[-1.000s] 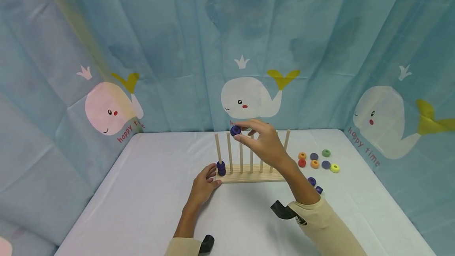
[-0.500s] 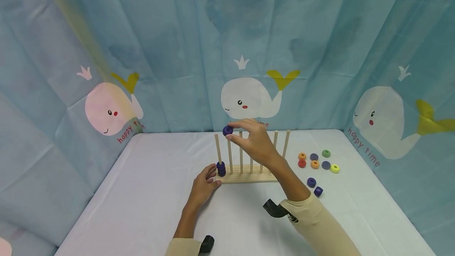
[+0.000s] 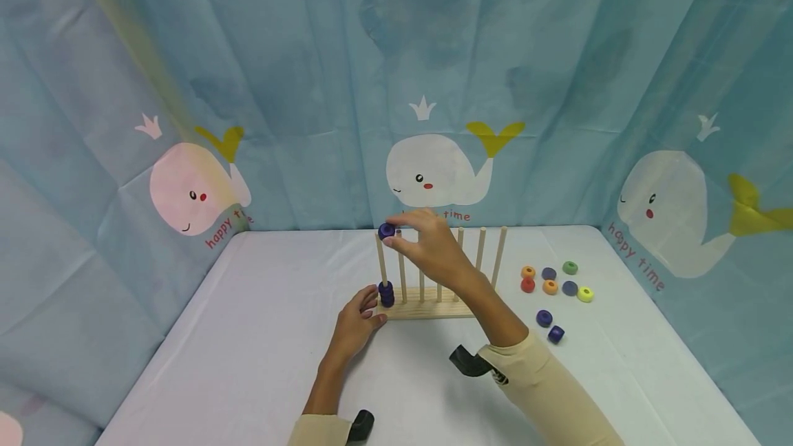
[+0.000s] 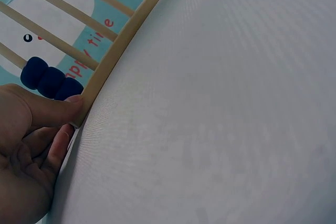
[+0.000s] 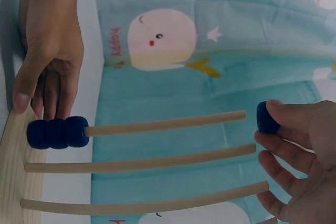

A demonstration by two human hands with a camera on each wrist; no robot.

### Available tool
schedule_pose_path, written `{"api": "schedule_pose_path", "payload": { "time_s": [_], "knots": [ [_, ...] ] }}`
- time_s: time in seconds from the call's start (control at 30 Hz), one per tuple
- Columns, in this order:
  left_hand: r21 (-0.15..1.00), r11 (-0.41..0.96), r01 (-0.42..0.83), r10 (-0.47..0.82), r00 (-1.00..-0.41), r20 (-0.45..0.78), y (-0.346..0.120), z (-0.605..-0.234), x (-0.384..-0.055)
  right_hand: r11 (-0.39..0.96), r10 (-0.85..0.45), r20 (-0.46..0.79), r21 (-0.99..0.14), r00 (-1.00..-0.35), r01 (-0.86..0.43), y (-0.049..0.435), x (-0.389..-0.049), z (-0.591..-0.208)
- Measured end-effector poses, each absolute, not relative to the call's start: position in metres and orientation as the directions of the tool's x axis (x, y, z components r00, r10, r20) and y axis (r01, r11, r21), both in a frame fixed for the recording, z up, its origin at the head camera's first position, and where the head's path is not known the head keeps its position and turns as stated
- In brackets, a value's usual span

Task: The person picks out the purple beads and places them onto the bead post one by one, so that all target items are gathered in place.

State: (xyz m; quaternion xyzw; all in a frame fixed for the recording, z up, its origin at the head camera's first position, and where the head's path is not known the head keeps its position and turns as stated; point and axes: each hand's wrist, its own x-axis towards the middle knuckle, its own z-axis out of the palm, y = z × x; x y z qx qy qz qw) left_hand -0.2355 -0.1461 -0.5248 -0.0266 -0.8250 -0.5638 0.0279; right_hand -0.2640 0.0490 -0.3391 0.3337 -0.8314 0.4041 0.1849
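A wooden peg rack (image 3: 427, 305) with several upright pegs stands on the table. Three dark blue-purple beads (image 5: 58, 132) are stacked at the bottom of its leftmost peg. My left hand (image 3: 354, 325) holds the left end of the base, thumb (image 4: 73, 106) at the front edge and fingers around the end. Between thumb and fingertips, my right hand (image 3: 430, 250) pinches another dark blue-purple bead (image 5: 267, 118). In the right wrist view this bead is just off the tip of the leftmost peg (image 5: 168, 124), apart from it.
Right of the rack lie loose beads: a red one (image 3: 527, 285), a green one (image 3: 570, 268), a yellow one (image 3: 585, 294), orange ones (image 3: 550, 287) and several blue-purple ones (image 3: 544, 318). Behind the white table (image 3: 248, 336) hangs a blue whale-print curtain (image 3: 297, 157).
My right hand has moved left with the pinched bead, from above the middle-left pegs to the top of the leftmost peg. The left hand stays in place on the rack's end.
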Motion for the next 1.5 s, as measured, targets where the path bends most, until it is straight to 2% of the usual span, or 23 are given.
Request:
{"api": "schedule_pose_path", "payload": {
  "time_s": [0.33, 0.87, 1.5],
  "knots": [
    [0.924, 0.376, 0.071, 0.006, -0.997, 0.074, -0.145, -0.523, -0.235, 0.461, -0.438, 0.584, -0.507, -0.683, -0.729, 0.042, -0.264, -0.339],
    [0.924, 0.375, 0.071, 0.01, -0.997, 0.072, -0.145, -0.521, -0.234, 0.501, -0.428, 0.542, -0.524, -0.723, -0.689, 0.034, -0.271, -0.341],
    [0.922, 0.381, 0.068, 0.009, -0.998, 0.07, -0.145, -0.523, -0.235, 0.504, -0.427, 0.556, -0.508, -0.713, -0.699, 0.034, -0.272, -0.344]
  ]
}}
